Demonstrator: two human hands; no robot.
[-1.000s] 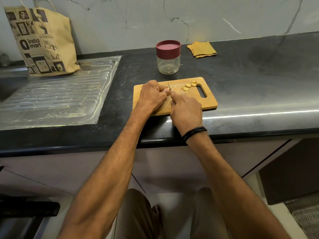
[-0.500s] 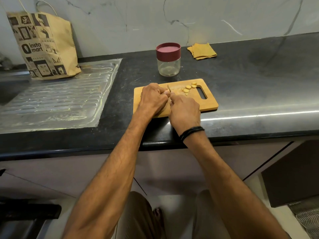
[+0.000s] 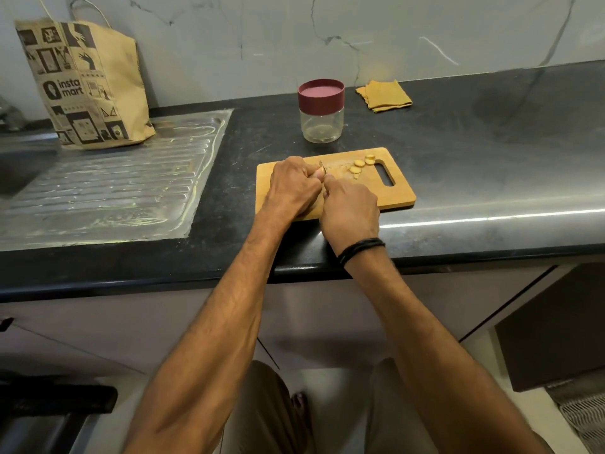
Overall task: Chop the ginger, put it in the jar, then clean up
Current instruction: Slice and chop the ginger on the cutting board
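A wooden cutting board [image 3: 401,191] lies on the black counter, with several yellow ginger slices [image 3: 359,164] near its handle slot. My left hand [image 3: 293,186] is curled over the uncut ginger piece on the board; the piece itself is almost wholly hidden under the fingers. My right hand [image 3: 352,213] grips a knife, whose blade tip [image 3: 322,165] shows between the two hands. A clear glass jar [image 3: 321,124] with a maroon lid [image 3: 321,93] on it stands just behind the board.
A folded yellow cloth [image 3: 384,95] lies behind the jar to the right. A brown paper bag [image 3: 88,86] stands on the steel sink drainboard [image 3: 108,178] at the left. The counter's front edge [image 3: 491,217] runs just below the board.
Both hands stay together on the board, with only small shifts of the knife between the frames. The slices lie where they were.
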